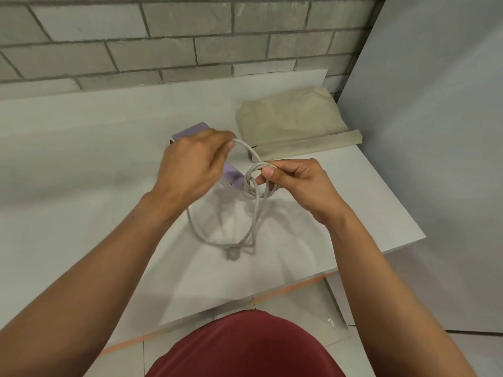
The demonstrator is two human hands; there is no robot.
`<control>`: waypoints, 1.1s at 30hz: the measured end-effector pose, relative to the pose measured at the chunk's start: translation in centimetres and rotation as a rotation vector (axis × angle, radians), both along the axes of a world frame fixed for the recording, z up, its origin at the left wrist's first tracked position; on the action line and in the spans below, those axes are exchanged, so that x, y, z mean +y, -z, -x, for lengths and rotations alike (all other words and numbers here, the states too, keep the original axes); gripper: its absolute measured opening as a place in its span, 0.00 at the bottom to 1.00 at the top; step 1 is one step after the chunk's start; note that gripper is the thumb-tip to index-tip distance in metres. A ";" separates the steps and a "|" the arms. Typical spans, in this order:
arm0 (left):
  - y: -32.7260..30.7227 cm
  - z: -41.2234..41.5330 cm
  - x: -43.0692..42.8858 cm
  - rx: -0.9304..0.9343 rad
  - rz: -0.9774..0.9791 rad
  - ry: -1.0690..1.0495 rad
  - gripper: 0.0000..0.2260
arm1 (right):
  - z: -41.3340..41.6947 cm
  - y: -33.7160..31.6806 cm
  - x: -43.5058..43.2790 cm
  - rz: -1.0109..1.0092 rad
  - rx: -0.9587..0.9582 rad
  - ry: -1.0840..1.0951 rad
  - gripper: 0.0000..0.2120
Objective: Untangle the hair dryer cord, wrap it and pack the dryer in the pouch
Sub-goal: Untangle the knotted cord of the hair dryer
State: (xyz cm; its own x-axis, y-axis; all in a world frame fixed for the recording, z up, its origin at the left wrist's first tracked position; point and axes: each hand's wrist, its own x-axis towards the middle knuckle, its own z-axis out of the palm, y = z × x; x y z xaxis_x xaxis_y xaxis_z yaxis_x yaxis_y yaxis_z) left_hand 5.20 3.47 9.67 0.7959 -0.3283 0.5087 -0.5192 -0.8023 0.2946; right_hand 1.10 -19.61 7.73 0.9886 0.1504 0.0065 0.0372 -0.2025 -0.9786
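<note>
The cord (250, 151) is being coiled: small loops are pinched between thumb and fingers of the right hand (296, 183), and a strand is gripped in the curled left hand (193, 164), behind which the lilac hair dryer (231, 177) is half hidden. Slack and the plug (232, 253) are seen on the desk (81, 159) below the hands, so further turns are judged to be needed before the beige pouch (291, 121), beyond the right hand, is opened.
</note>
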 end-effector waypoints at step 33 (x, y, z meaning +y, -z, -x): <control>-1.4 0.8 -0.6 0.247 0.476 -0.111 0.09 | -0.5 1.2 0.9 0.010 -0.003 0.040 0.07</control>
State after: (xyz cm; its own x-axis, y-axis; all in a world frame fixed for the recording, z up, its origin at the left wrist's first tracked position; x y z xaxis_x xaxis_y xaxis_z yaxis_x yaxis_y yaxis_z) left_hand 4.43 2.89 11.07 0.9272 -0.0146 0.3744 -0.3086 -0.5965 0.7409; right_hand 1.62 -18.66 6.54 0.9938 0.1113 0.0085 0.0324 -0.2140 -0.9763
